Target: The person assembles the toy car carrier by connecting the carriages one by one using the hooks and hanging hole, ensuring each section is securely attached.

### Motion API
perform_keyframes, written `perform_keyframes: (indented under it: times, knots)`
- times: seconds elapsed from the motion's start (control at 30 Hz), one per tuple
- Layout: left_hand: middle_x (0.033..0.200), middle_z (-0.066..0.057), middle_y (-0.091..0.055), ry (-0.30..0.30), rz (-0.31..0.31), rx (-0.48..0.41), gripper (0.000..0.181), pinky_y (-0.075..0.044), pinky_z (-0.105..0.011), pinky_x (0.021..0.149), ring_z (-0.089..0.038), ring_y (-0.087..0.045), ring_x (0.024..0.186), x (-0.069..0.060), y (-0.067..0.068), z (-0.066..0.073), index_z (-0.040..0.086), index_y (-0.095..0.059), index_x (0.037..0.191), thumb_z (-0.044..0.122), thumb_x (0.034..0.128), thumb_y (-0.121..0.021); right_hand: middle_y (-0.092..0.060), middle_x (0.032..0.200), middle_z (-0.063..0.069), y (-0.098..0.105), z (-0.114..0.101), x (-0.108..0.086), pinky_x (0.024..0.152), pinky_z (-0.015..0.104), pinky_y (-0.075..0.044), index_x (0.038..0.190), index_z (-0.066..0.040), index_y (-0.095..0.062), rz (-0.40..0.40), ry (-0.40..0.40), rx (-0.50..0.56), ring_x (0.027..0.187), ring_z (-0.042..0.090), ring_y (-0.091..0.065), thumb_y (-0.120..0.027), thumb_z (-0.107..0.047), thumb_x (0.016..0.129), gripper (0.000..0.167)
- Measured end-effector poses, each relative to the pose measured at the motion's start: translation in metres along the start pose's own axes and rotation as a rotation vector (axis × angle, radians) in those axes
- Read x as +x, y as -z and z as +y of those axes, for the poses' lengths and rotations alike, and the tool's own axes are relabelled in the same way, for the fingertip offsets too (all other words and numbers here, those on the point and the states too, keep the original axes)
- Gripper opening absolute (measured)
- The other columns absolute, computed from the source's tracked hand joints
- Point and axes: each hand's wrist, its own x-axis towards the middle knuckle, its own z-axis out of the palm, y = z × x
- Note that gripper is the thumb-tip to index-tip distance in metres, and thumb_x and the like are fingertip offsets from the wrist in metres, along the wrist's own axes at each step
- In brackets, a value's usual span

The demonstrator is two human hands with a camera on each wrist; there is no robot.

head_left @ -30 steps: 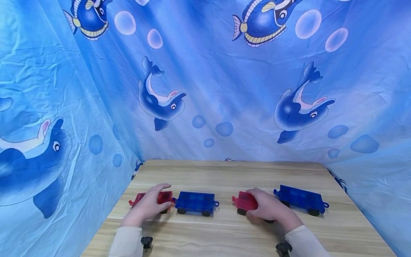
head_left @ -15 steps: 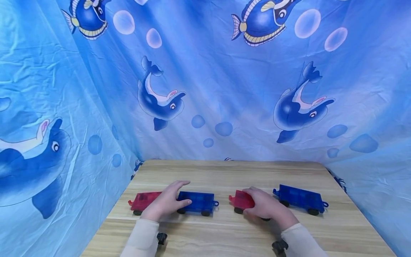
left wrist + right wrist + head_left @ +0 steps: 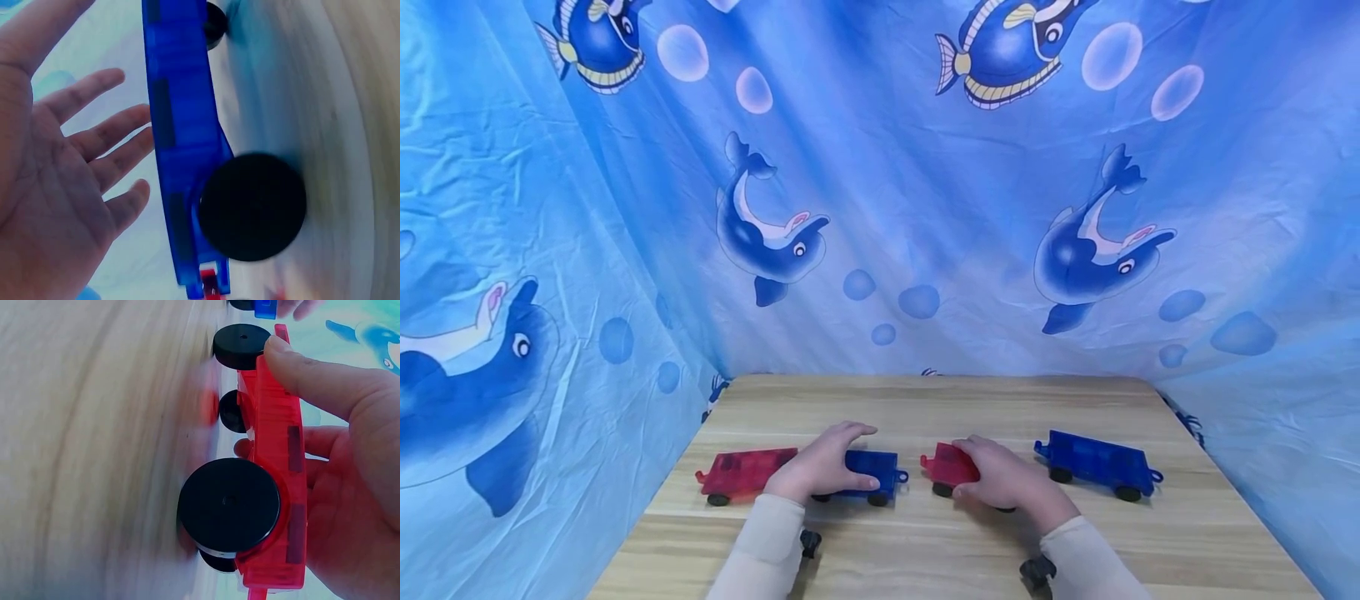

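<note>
My left hand (image 3: 822,463) is spread over the middle blue toy train car (image 3: 872,471). In the left wrist view its fingers reach loosely beside that car, without a grip. A left red toy train car (image 3: 737,475) stands behind it; a small red piece (image 3: 210,282) sits in the blue car's end coupling. My right hand (image 3: 1000,479) holds another red toy train car (image 3: 275,462), thumb on the near side and fingers on the far side. Its hook points at the blue car's ring, with a small gap between. My palm hides its right end.
A second blue toy train car (image 3: 1097,461) stands slightly angled to the right of my right hand. All the cars are on a wooden table (image 3: 940,404). A blue sea-print curtain (image 3: 880,208) hangs behind and at both sides.
My left hand has slid right, from the left red car to the middle blue one. My right hand has moved its red car leftward, narrowing the gap to the blue car.
</note>
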Motion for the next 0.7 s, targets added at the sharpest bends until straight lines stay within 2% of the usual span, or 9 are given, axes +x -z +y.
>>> perform_keyframes:
  times: [0.2, 0.4, 0.6, 0.7]
  knots:
    - [0.15, -0.004, -0.053, -0.005, -0.051, -0.017, 0.093, -0.051, -0.055, 0.104, -0.032, -0.051, 0.136, 0.004, -0.01, 0.004, 0.022, -0.056, 0.151, 0.05, 0.0719, -0.096, -0.053, 0.151, 0.01, -0.002, 0.0, 0.0, 0.094, 0.059, -0.055, 0.155, -0.021, -0.052, -0.005, -0.008, 0.012, 0.124, 0.03, -0.057, -0.09, -0.047, 0.081, 0.086]
    - [0.144, -0.005, -0.059, -0.001, -0.056, -0.021, 0.085, -0.053, -0.053, 0.1, -0.031, -0.056, 0.128, 0.006, -0.017, 0.004, 0.017, -0.061, 0.145, 0.04, 0.0721, -0.098, -0.056, 0.146, 0.01, -0.001, -0.001, 0.0, 0.093, 0.057, -0.056, 0.154, -0.016, -0.052, 0.007, 0.052, 0.024, 0.119, 0.03, -0.058, -0.089, -0.043, 0.083, 0.084]
    - [0.14, -0.004, -0.062, 0.021, -0.088, -0.07, 0.081, -0.054, -0.053, 0.098, -0.03, -0.06, 0.123, 0.01, -0.017, 0.001, 0.018, -0.063, 0.142, 0.035, 0.0718, -0.099, -0.054, 0.15, 0.011, -0.003, 0.0, 0.003, 0.093, 0.058, -0.056, 0.154, -0.017, -0.052, 0.001, 0.038, 0.02, 0.122, 0.031, -0.058, -0.089, -0.045, 0.082, 0.086]
    - [0.137, -0.003, -0.063, 0.026, -0.088, -0.083, 0.079, -0.056, -0.051, 0.095, -0.028, -0.061, 0.12, 0.015, -0.018, 0.001, 0.018, -0.063, 0.139, 0.033, 0.0707, -0.1, -0.056, 0.146, 0.01, -0.004, 0.001, 0.004, 0.092, 0.057, -0.056, 0.154, -0.017, -0.053, 0.004, 0.048, 0.008, 0.119, 0.029, -0.058, -0.089, -0.045, 0.082, 0.085]
